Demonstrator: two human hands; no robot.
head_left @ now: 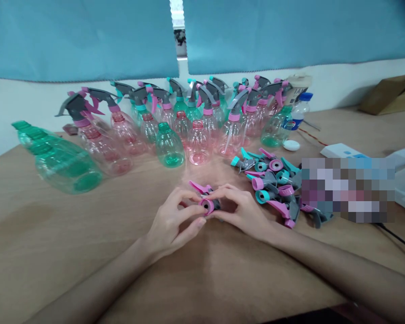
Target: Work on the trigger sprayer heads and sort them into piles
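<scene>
Low over the middle of the table, a pink and grey spray trigger head (207, 206) is held between both hands, its round pink collar facing me. My left hand (175, 220) is closed, with fingers and thumb at the collar's left side. My right hand (241, 209) pinches the grey body from the right; its fingertips partly cover it. Just beyond stand open-necked bottles, among them a green bottle (169, 146) and a pink bottle (200, 144). Right of my right hand lies a pile of loose spray trigger heads (273, 180) in pink, teal and grey.
Behind are rows of bottles with trigger heads fitted (234, 130). Several green bottles (64, 162) lean at left. A blue-capped water bottle (302, 110), a white oval object (291, 145), a white power strip (344, 153) and a brown box (389, 94) are to the right.
</scene>
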